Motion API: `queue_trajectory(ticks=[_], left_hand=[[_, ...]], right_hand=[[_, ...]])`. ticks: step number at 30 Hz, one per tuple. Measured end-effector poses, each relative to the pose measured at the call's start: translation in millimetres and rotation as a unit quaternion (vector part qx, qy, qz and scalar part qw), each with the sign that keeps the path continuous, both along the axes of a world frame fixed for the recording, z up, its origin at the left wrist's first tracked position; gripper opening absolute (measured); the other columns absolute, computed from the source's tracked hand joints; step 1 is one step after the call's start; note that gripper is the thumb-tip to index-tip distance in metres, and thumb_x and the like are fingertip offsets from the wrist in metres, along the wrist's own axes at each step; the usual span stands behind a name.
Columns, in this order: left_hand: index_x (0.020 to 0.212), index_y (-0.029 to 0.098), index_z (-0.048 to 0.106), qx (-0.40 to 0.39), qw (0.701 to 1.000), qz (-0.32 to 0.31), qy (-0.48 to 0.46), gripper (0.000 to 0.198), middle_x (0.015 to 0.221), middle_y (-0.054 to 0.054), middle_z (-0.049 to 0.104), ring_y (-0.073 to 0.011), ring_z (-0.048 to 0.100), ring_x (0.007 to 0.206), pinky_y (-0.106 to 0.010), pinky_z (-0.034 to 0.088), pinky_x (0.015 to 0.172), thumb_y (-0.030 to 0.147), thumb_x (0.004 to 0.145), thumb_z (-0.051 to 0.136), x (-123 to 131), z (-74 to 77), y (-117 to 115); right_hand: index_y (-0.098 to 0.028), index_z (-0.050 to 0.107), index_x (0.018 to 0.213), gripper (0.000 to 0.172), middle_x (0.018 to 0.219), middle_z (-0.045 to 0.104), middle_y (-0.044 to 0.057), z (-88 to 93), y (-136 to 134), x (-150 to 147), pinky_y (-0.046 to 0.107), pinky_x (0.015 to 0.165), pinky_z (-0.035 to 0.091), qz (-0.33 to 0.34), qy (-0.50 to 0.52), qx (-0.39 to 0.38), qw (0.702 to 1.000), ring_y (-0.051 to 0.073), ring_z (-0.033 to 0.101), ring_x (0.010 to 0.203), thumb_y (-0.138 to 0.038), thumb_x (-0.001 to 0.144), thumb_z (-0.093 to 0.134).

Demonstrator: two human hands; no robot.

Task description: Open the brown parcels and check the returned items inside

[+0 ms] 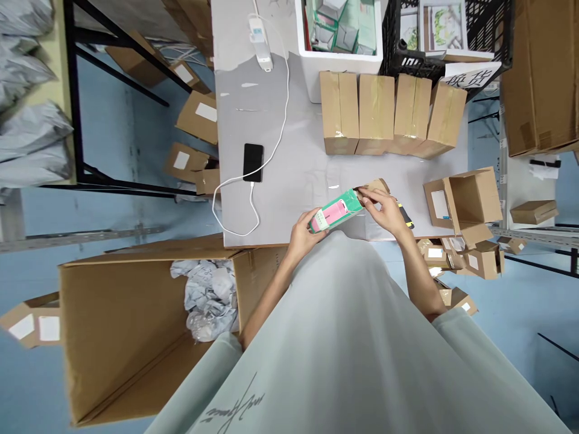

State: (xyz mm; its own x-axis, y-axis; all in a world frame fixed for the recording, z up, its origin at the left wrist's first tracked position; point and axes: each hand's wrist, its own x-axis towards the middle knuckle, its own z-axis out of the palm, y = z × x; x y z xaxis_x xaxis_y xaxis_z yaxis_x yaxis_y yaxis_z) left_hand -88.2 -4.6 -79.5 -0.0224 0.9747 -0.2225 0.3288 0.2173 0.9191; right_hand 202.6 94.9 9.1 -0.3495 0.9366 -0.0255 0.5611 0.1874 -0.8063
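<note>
A small green box (pixel 337 208) with a pink picture on its side is held tilted over the front edge of the table. My left hand (pixel 306 230) is closed around its lower left end. At the upper right end, the fingers of my right hand (pixel 382 208) are closed on the box's edge, where a dark gap shows. What lies inside the gap is hidden. Just behind my right hand is a brown cardboard piece (pixel 379 184), partly covered. A yellow and black cutter knife (pixel 406 216) lies close to my right wrist.
Several brown cartons (pixel 376 114) stand in a row before a white bin (pixel 340 62) and a black crate (pixel 479 45). A phone (pixel 253 161) with a white cable lies to the left. An opened carton (pixel 470 199) sits at right; a large carton (pixel 122 337) with crumpled paper stands lower left.
</note>
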Motion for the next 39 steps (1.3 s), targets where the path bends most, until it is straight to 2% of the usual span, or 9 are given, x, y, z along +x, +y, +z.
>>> queue_trajectory(ticks=[5, 9, 13, 17, 20, 24, 29, 34, 39], left_hand=[[0.156, 0.029, 0.072, 0.004, 1.0, -0.02, 0.019, 0.072, 0.156, -0.01, 0.073, -0.0314, 0.074, 0.141, -0.044, 0.065, 0.114, 0.03, 0.085, 0.086, -5.3, 4.3, -0.4], [0.153, 0.029, 0.075, 0.017, 0.998, -0.037, 0.043, 0.07, 0.156, -0.009, 0.074, -0.0331, 0.073, 0.142, -0.047, 0.063, 0.119, 0.025, 0.083, 0.084, -12.4, 1.3, -2.5], [0.148, 0.029, 0.079, 0.002, 0.997, -0.039, 0.065, 0.07, 0.15, -0.009, 0.078, -0.0352, 0.076, 0.137, -0.05, 0.062, 0.12, 0.022, 0.078, 0.084, -15.7, -15.1, -3.0], [0.146, 0.028, 0.08, -0.046, 0.998, -0.039, 0.025, 0.074, 0.146, -0.009, 0.081, -0.0363, 0.077, 0.137, -0.053, 0.061, 0.122, 0.027, 0.072, 0.089, -14.2, -36.9, -1.7], [0.146, 0.029, 0.08, -0.07, 0.997, -0.035, -0.007, 0.078, 0.145, -0.007, 0.082, -0.0348, 0.077, 0.136, -0.051, 0.061, 0.121, 0.032, 0.069, 0.092, -14.4, -48.9, -1.9], [0.144, 0.027, 0.079, -0.07, 0.997, -0.023, 0.012, 0.077, 0.142, -0.008, 0.082, -0.0345, 0.077, 0.133, -0.052, 0.062, 0.119, 0.032, 0.068, 0.091, -23.1, -56.6, -0.2], [0.145, 0.026, 0.079, -0.081, 0.988, -0.015, 0.13, 0.075, 0.133, -0.011, 0.083, -0.0393, 0.078, 0.125, -0.057, 0.063, 0.115, 0.023, 0.071, 0.089, -35.7, -62.8, 14.0], [0.151, 0.023, 0.074, -0.101, 0.976, 0.053, 0.186, 0.079, 0.133, -0.021, 0.079, -0.0482, 0.077, 0.128, -0.065, 0.061, 0.115, 0.026, 0.075, 0.091, -25.7, -75.6, 31.0], [0.165, 0.018, 0.061, -0.047, 0.988, 0.061, 0.133, 0.094, 0.172, -0.031, 0.057, -0.053, 0.058, 0.162, -0.069, 0.053, 0.129, 0.046, 0.083, 0.096, -0.8, -64.5, 39.2]], right_hand=[[-0.024, 0.071, 0.166, 0.068, 0.131, 0.077, 0.012, -13.3, 9.6, 9.9, 0.04, 0.096, 0.068, 0.041, 0.061, -0.05, 0.996, 0.025, 0.073, 0.113, -0.052, 0.103, 0.073], [-0.02, 0.072, 0.161, 0.082, 0.112, 0.078, 0.005, -37.1, 20.7, 13.8, 0.034, 0.09, 0.065, 0.093, 0.153, -0.171, 0.969, 0.019, 0.071, 0.098, -0.046, 0.085, 0.089], [-0.021, 0.075, 0.145, 0.087, 0.104, 0.08, 0.001, -69.9, 23.6, 5.1, 0.031, 0.082, 0.062, 0.043, 0.201, -0.26, 0.943, 0.015, 0.067, 0.084, -0.039, 0.063, 0.098], [-0.024, 0.074, 0.121, 0.064, 0.101, 0.078, 0.001, -88.5, 19.5, -0.9, 0.031, 0.085, 0.063, -0.035, 0.2, -0.237, 0.95, 0.017, 0.071, 0.09, -0.039, 0.062, 0.094], [-0.025, 0.073, 0.119, 0.054, 0.111, 0.077, 0.004, -90.0, 21.3, 7.1, 0.033, 0.086, 0.065, -0.068, 0.185, -0.192, 0.961, 0.02, 0.074, 0.097, -0.049, 0.073, 0.089], [-0.024, 0.077, 0.128, 0.061, 0.122, 0.078, 0.01, -85.5, 34.0, 34.6, 0.04, 0.093, 0.068, -0.099, 0.156, -0.12, 0.976, 0.026, 0.076, 0.112, -0.068, 0.087, 0.083], [-0.021, 0.084, 0.133, 0.077, 0.126, 0.08, 0.016, -71.9, 46.0, 70.6, 0.046, 0.097, 0.069, -0.169, 0.129, -0.05, 0.976, 0.029, 0.08, 0.108, -0.083, 0.087, 0.081], [-0.022, 0.085, 0.13, 0.078, 0.129, 0.082, 0.017, -57.3, 46.4, 81.7, 0.044, 0.095, 0.07, -0.228, 0.133, -0.008, 0.964, 0.03, 0.08, 0.11, -0.087, 0.088, 0.078], [-0.025, 0.084, 0.129, 0.075, 0.119, 0.084, 0.01, -57.8, 42.5, 73.8, 0.038, 0.08, 0.071, -0.22, 0.159, -0.067, 0.96, 0.027, 0.078, 0.102, -0.086, 0.087, 0.079]])
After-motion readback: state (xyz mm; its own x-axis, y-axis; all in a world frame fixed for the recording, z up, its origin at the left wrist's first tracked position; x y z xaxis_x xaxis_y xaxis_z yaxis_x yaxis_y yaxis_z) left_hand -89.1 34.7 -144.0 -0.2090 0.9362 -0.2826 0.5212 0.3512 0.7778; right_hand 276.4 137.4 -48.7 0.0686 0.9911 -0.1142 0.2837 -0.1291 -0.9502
